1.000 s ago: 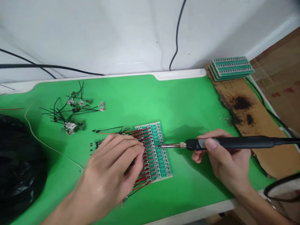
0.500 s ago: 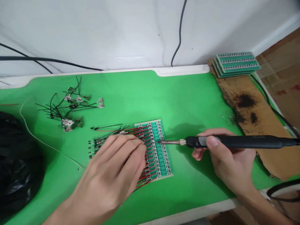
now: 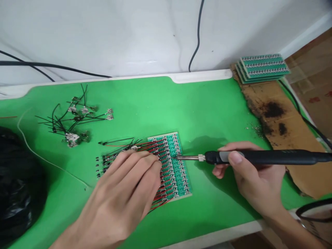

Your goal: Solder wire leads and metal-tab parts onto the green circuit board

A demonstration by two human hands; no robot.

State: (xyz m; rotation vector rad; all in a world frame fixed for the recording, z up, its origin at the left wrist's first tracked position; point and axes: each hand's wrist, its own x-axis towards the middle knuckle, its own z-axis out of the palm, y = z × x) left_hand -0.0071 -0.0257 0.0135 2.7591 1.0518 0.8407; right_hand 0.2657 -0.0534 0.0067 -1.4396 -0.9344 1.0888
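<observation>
A person's right hand [image 3: 252, 176] is gripping a soldering iron [image 3: 272, 157], its tip poised over a circuit board [image 3: 180, 169] lying on the green surface [image 3: 212, 114]; the left hand [image 3: 124, 190], fingers bunched, is covering wires [image 3: 166, 172], its pinch hidden from view.

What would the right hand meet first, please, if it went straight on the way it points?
With the soldering iron leading, the right hand would probably meet the red wires on the circuit board first, then the left hand; whether the tip touches the board is unclear.
</observation>
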